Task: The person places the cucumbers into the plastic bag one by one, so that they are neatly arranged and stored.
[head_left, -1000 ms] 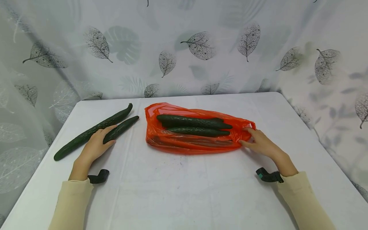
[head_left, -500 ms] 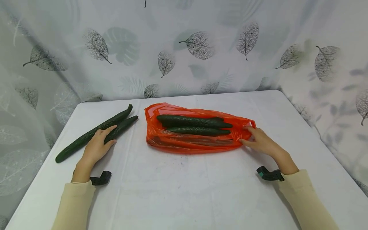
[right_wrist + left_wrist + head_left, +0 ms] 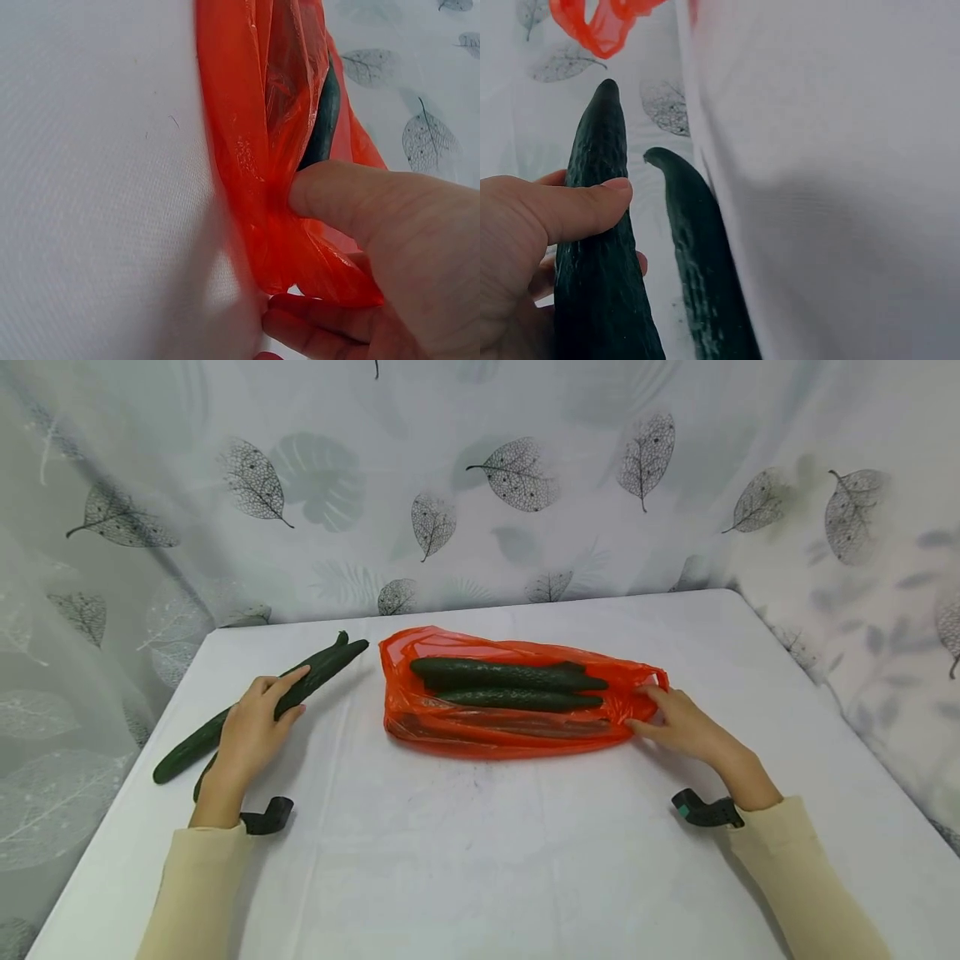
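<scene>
My left hand (image 3: 251, 731) grips a dark green cucumber (image 3: 600, 285), thumb on one side and fingers on the other. It is raised a little, its tapered tip pointing to the far right. Beside it a second cucumber (image 3: 186, 753) with a bent tip lies on the table, partly hidden by the hand. Mid-table lies a thin orange-red plastic bag (image 3: 480, 745), its top side open on several cucumbers (image 3: 510, 677). At the bag's right end, my right hand (image 3: 693, 731) pinches the gathered plastic (image 3: 281, 225) between thumb and fingers.
A white cloth covers the table (image 3: 465, 860). Behind and beside it hangs a pale curtain (image 3: 345, 552) printed with leaves. A black wrist mount (image 3: 268, 816) sits on the left wrist, another mount (image 3: 705, 810) on the right.
The left hand has lifted the nearer cucumber off the table; its tip has risen and it now overlaps the other cucumber in the head view. The right hand stays on the bag.
</scene>
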Demonstrator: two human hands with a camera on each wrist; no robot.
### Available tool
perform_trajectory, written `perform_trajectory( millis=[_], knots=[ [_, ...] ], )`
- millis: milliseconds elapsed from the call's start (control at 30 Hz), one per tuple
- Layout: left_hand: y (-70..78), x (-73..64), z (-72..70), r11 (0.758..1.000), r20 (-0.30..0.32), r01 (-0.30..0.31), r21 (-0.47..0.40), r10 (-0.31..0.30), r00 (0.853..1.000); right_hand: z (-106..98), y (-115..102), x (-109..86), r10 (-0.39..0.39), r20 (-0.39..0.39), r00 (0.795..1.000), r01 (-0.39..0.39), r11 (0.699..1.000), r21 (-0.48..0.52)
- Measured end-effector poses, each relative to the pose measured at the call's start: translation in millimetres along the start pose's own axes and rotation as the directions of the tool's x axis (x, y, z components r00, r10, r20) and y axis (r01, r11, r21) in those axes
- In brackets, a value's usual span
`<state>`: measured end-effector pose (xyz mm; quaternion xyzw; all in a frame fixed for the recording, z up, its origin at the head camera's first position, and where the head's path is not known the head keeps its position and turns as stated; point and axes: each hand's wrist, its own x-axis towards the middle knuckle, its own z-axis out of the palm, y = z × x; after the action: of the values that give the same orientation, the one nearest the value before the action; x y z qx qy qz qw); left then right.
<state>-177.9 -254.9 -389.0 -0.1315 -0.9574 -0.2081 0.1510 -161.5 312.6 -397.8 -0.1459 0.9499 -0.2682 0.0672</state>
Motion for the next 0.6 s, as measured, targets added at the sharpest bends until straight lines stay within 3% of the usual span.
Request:
perform_trajectory(
  millis=[600],
  knots=[
    [31.9, 17.0, -29.0, 0.987, -0.029, -0.141, 0.083, 0.144, 0.989, 0, -4, 0.2, 0.013, 0.002, 1.000, -0.013, 1.000, -0.021]
  ],
)
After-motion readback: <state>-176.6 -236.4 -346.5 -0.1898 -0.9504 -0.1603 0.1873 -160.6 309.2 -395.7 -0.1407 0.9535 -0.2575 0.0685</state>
